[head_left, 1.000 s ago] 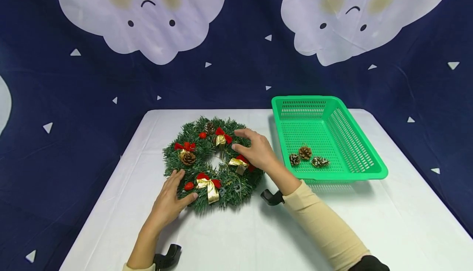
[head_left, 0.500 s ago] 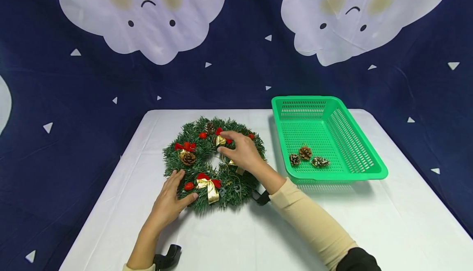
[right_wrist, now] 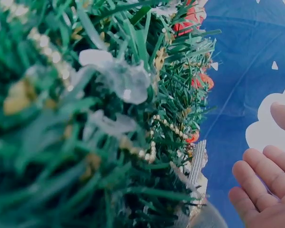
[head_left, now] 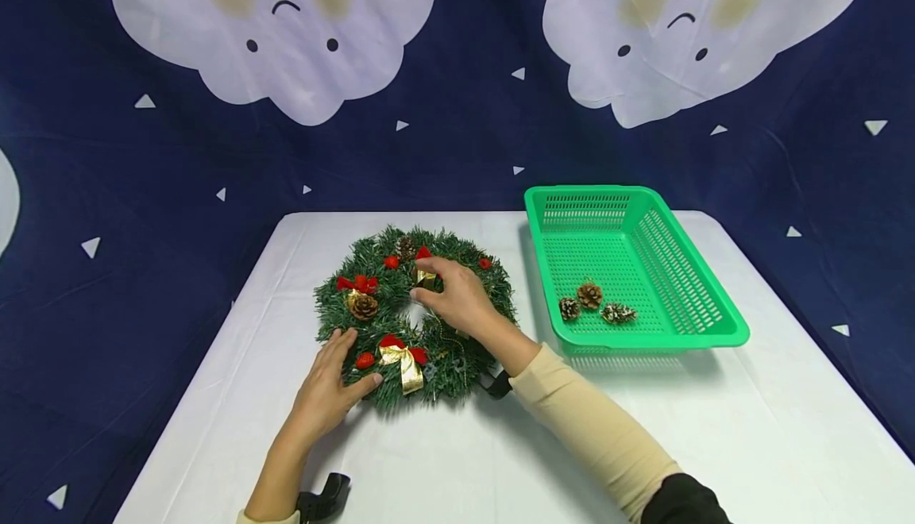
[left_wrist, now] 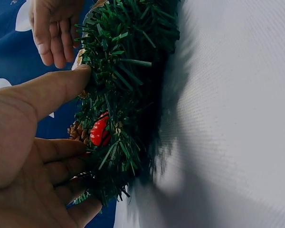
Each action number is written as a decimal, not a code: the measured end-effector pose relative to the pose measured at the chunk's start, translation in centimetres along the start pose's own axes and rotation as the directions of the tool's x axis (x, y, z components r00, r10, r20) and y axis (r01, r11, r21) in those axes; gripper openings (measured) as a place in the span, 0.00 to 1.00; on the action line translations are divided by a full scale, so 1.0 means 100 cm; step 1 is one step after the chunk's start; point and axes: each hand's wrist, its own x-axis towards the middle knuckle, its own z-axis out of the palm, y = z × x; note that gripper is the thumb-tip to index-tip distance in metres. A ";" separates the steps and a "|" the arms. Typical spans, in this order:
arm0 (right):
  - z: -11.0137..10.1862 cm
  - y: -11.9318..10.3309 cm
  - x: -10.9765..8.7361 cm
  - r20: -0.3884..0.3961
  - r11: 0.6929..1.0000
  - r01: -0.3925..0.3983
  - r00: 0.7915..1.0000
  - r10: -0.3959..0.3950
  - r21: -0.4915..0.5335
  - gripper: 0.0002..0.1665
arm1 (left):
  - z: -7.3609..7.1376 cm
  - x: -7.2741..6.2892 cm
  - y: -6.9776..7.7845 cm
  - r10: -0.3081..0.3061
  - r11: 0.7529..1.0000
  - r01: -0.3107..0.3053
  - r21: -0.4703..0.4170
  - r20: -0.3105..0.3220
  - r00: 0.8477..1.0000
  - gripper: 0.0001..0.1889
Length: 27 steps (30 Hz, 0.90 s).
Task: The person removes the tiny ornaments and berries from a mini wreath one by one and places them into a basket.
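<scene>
A green Christmas wreath point(head_left: 457, 381) with red-and-gold bows, red berries and pinecones lies flat on the white table. At its near-left edge my left hand point(head_left: 325, 393) rests with fingers and thumb spread, touching the greenery beside a red berry point(left_wrist: 99, 130) in the left wrist view. Over the wreath's right half is my right hand point(head_left: 461, 298), its thumb apart from its fingers and nothing visible between them. It partly covers the upper gold bow point(head_left: 425, 279) and hides most of the right-hand bow. In the right wrist view, the right hand point(right_wrist: 266, 185) appears above the tinsel.
To the right stands a green plastic basket point(head_left: 689, 270), with several-slotted walls. Three pinecones point(head_left: 590, 295) lie in its near-left corner. White tablecloth point(head_left: 400, 476) shows in front of the wreath. A dark blue cloth with clouds point(head_left: 457, 151) hangs behind the table.
My right hand has moved left across the wreath, from its right side towards the centre, covering more of the upper bow. My left hand, the wreath and the basket have stayed put.
</scene>
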 end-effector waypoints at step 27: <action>0.039 -0.030 0.013 0.133 0.982 0.106 0.987 -0.085 -0.158 0.31 | 0.000 0.000 -0.001 0.009 1.000 -0.009 0.013 0.004 1.000 0.45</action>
